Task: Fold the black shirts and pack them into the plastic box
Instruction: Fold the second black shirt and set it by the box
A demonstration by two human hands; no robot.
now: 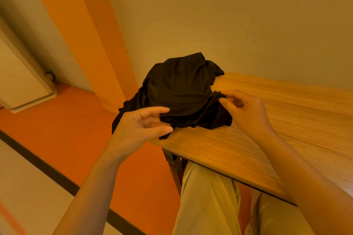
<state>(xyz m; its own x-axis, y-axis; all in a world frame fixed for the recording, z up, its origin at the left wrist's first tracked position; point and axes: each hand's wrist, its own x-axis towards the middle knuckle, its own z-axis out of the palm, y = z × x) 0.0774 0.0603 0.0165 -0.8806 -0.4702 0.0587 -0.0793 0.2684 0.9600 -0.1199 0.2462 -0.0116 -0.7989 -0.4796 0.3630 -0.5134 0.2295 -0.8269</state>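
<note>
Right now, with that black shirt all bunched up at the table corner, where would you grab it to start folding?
Probably by the near hem of the black shirt, from the person's side. That edge lies loose toward them, and the left hand and right hand already pinch it at two spread points, so lifting should let it hang open.

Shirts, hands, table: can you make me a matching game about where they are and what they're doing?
Things:
1. black shirts
2. left hand
3. right hand
4. table

States:
A. pinches a bunched fold on the pile's right side
B. wooden, under the pile
C. crumpled heap at the table's corner
D. holds the pile's near edge

Pairs: 1-C, 2-D, 3-A, 4-B
</note>
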